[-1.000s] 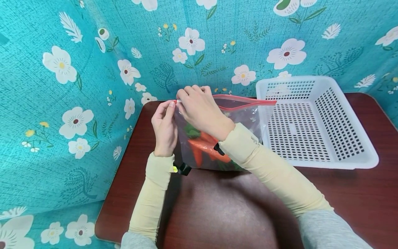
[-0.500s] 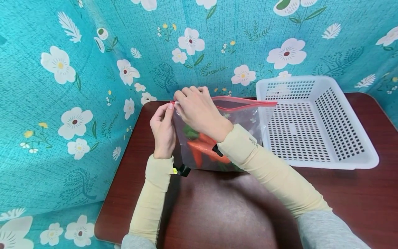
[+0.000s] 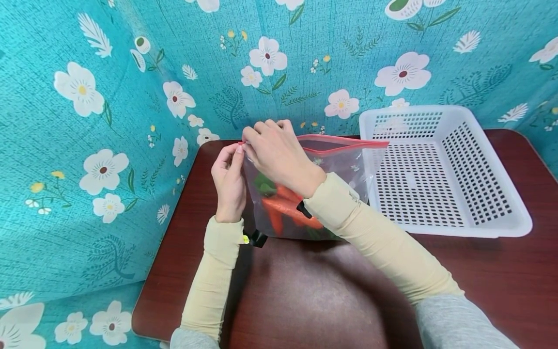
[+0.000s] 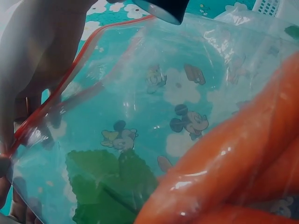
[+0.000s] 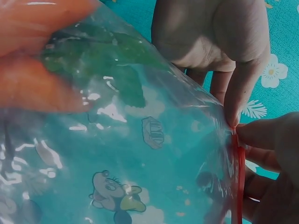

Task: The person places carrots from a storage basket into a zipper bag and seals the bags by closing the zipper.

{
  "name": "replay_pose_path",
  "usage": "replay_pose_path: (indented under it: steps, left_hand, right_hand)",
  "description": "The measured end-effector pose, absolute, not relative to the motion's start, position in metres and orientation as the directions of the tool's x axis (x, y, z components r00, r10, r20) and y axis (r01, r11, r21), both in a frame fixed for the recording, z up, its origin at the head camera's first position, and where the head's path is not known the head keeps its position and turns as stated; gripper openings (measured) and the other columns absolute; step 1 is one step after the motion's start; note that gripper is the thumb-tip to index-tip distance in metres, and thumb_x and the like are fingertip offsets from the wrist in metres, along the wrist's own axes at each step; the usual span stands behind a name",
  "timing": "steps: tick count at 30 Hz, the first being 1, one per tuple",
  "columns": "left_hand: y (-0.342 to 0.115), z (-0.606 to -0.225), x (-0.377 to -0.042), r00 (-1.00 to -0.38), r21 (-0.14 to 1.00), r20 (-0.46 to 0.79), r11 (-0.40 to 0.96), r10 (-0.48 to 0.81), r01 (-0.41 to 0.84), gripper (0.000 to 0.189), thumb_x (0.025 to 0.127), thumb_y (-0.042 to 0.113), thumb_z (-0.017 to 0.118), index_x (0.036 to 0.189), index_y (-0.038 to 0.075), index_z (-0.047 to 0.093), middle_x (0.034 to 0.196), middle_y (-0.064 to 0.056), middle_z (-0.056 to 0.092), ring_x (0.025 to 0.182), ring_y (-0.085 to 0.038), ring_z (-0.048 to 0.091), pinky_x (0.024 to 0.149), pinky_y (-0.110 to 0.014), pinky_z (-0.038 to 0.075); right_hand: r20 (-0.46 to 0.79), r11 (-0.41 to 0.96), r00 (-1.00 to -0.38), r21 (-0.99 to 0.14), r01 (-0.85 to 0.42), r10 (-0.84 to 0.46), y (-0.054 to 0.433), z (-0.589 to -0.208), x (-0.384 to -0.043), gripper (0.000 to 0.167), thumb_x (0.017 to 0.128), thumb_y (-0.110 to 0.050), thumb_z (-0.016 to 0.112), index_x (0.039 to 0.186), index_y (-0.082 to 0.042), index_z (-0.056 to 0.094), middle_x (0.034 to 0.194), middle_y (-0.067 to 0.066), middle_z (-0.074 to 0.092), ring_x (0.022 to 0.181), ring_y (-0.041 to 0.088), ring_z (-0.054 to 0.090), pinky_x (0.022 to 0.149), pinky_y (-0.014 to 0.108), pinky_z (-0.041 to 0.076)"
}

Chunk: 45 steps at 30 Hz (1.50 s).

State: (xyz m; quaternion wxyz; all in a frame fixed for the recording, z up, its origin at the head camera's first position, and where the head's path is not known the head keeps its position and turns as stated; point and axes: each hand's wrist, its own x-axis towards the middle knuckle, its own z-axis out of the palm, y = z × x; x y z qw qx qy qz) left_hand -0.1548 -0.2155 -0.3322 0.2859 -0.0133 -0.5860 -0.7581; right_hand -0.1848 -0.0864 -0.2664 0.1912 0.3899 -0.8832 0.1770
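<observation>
A clear zip bag (image 3: 355, 169) with a red zip strip (image 3: 370, 144) stands upright on the table. Inside it lie several orange carrots (image 3: 283, 208) and a green leaf (image 4: 103, 186); cartoon figures are printed on the plastic. My left hand (image 3: 230, 189) pinches the bag's top left corner between thumb and forefinger. Right beside it, my right hand (image 3: 281, 155) pinches the zip strip, its fingertips meeting the left ones in the right wrist view. Right of my right hand, the bag's mouth gapes. The right hand hides part of the strip in the head view.
A white perforated plastic basket (image 3: 475, 169) stands on the right, partly behind the bag. The dark red wooden table (image 3: 314, 291) spreads in front. Teal flowered cloth (image 3: 174, 72) hangs behind and on the left.
My right hand has shifted slightly left along the zip strip, up against the left fingertips. A white piece seen between the hands earlier is now covered. The basket stays put.
</observation>
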Motion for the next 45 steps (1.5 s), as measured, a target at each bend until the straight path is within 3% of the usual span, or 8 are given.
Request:
replay_pose_path:
  steps: [19,32,41,45]
  left_hand:
    - [-0.214,-0.331,-0.156,-0.844,0.876,0.350,-0.176,-0.405,0.448,0.010,0.095,0.007,0.058,0.092,0.010,0.067,0.093,-0.001,0.067,0.090,-0.014,0.061,0.080,-0.023,0.048]
    - [-0.214,-0.328,-0.155,-0.851,0.893,0.367,-0.111,-0.376,0.435,0.009,0.096,0.012,0.059,0.092,0.013,0.066,0.093,0.001,0.065,0.087,-0.017,0.057,0.071,-0.022,0.045]
    - [-0.214,-0.328,-0.155,-0.850,0.900,0.348,-0.112,-0.396,0.421,0.010,0.096,0.011,0.059,0.096,0.003,0.065,0.090,-0.001,0.065,0.083,-0.018,0.058,0.069,-0.022,0.047]
    - [-0.215,-0.327,-0.155,-0.853,0.903,0.333,-0.125,-0.402,0.411,0.008,0.096,0.011,0.059,0.095,0.006,0.065,0.089,-0.001,0.065,0.081,-0.016,0.058,0.069,-0.022,0.048]
  right_hand:
    - [0.457,0.668,-0.645,-0.138,-0.731,-0.612,-0.084,-0.265,-0.184,0.020,0.101,-0.027,0.048,0.097,-0.013,0.061,0.090,0.003,0.061,0.091,0.025,0.056,0.090,0.046,0.041]
    - [0.442,0.679,-0.656,-0.133,-0.722,-0.612,-0.081,-0.263,-0.185,0.020,0.102,-0.027,0.046,0.097,-0.013,0.060,0.090,0.003,0.059,0.088,0.025,0.054,0.085,0.044,0.040]
    - [0.427,0.680,-0.662,-0.136,-0.720,-0.615,-0.075,-0.262,-0.186,0.020,0.102,-0.027,0.045,0.099,-0.013,0.060,0.091,0.002,0.059,0.087,0.025,0.052,0.084,0.043,0.039]
    - [0.410,0.693,-0.680,-0.145,-0.706,-0.607,-0.072,-0.262,-0.187,0.020,0.102,-0.026,0.044,0.101,-0.014,0.060,0.093,0.001,0.059,0.089,0.025,0.051,0.085,0.043,0.039]
